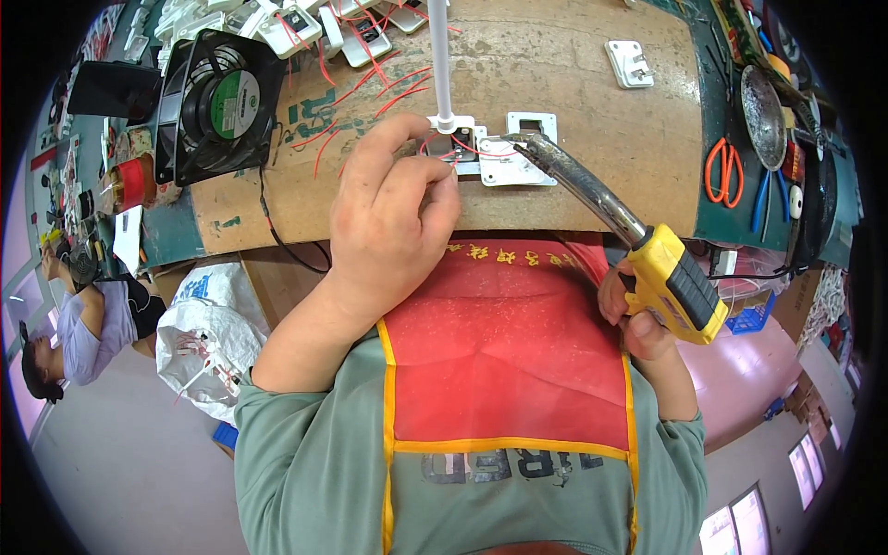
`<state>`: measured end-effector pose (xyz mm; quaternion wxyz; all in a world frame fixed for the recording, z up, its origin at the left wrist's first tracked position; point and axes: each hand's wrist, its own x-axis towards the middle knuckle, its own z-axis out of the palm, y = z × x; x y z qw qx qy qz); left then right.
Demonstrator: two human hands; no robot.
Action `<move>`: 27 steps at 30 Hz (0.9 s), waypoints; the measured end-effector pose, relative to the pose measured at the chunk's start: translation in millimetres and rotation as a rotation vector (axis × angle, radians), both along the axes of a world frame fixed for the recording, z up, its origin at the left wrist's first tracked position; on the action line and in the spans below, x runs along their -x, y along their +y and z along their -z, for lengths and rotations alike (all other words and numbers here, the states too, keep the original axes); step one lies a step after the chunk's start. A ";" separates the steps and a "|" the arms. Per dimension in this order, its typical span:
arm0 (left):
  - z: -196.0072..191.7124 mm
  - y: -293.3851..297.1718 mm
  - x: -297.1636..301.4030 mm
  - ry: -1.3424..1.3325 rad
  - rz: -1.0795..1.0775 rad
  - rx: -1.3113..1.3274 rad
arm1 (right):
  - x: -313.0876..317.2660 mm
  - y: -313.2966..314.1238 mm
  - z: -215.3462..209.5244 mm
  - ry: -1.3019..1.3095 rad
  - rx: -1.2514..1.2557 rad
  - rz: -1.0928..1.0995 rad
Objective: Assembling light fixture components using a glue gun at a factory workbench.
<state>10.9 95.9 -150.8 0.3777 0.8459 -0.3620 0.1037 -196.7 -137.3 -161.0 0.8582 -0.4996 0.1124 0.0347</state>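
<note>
My left hand (393,208) rests at the near edge of a cardboard-covered bench (555,65), fingers pinched on a thin red wire (467,146) at a small white plastic part (504,162). My right hand (634,319) grips the yellow-and-black handle of a soldering iron (638,245). Its long metal barrel slants up and left, and the tip touches the white part beside my left fingertips. A white tube (440,65) stands upright just behind the part.
A black cooling fan (217,102) stands at the back left. White parts with red wires (305,32) are piled behind it. Orange-handled scissors (723,171) and blue pliers (763,199) lie at the right. Another person (79,333) sits at far left beside a white sack (208,338).
</note>
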 end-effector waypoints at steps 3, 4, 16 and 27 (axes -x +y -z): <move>-1.7 0.9 0.2 0.008 -0.006 -0.020 | -1.6 -0.8 -1.0 -0.011 0.011 0.006; -3.2 1.8 0.3 0.016 -0.010 -0.044 | -2.5 -1.2 -1.8 -0.011 0.011 0.008; -10.3 35.4 -20.3 0.029 0.126 -0.111 | -3.2 -9.5 -5.2 0.051 0.140 0.147; -3.7 -15.8 -11.3 0.166 0.136 -0.015 | 13.8 -10.6 -4.8 0.048 0.066 0.147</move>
